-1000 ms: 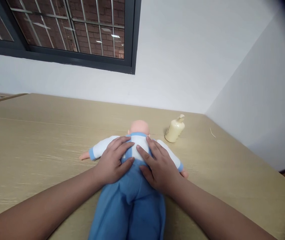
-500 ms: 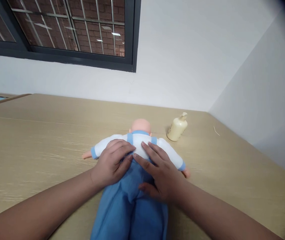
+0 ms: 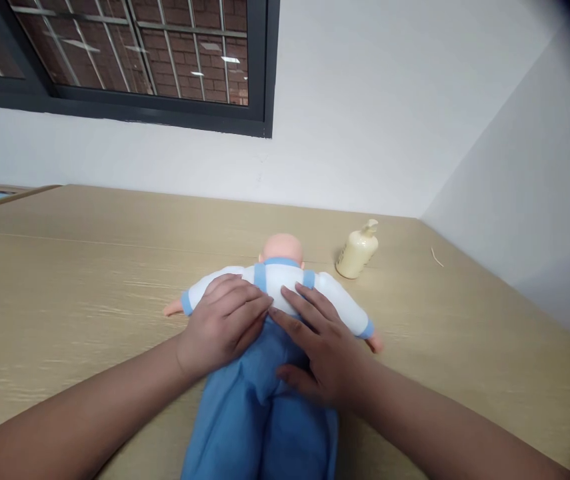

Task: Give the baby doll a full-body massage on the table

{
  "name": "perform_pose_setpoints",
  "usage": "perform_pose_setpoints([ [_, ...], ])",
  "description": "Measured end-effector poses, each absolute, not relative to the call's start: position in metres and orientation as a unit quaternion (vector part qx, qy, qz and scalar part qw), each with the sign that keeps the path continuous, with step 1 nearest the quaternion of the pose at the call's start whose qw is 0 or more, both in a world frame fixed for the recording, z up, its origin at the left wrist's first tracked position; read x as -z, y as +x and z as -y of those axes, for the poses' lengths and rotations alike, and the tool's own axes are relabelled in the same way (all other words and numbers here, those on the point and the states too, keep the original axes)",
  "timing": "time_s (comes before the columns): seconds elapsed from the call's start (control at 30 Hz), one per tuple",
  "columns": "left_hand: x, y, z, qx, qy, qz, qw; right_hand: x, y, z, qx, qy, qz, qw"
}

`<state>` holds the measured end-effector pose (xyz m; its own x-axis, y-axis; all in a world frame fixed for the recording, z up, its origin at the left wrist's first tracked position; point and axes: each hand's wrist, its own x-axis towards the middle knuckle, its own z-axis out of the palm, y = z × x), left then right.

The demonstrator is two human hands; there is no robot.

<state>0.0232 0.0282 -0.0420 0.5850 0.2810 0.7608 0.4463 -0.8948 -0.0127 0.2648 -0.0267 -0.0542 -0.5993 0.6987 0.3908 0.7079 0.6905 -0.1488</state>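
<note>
A baby doll (image 3: 279, 277) in a white top and blue overalls lies face down on the wooden table (image 3: 65, 267), head pointing away from me. My left hand (image 3: 222, 327) rests flat on the left side of its back, fingers spread. My right hand (image 3: 322, 350) presses flat on the right side, over the waist of the blue trousers. Both palms lie on the cloth; neither hand grips anything.
A cream pump bottle (image 3: 357, 252) lies tilted on the table just right of the doll's head. White walls meet in a corner behind the table's right end. A dark-framed window (image 3: 129, 60) sits up left. A small sliver (image 3: 437, 257) lies near the right wall.
Both hands have slid down the doll's back toward me, from the shoulders to the waist, uncovering the blue straps. The view has shifted slightly.
</note>
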Motion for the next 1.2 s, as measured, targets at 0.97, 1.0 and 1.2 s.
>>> perform_pose_setpoints([
  [0.97, 0.034, 0.031, -0.020, 0.390, -0.894, 0.209, 0.072, 0.052, 0.250, 0.041, 0.030, -0.376, 0.891, 0.254],
  [1.0, 0.034, 0.031, -0.019, 0.396, -0.890, 0.216, 0.061, 0.053, 0.250, 0.041, 0.030, -0.375, 0.890, 0.257],
  [1.2, 0.035, 0.029, -0.020, 0.425, -0.860, 0.283, -0.017, 0.052, 0.252, 0.042, 0.045, -0.338, 0.886, 0.315],
])
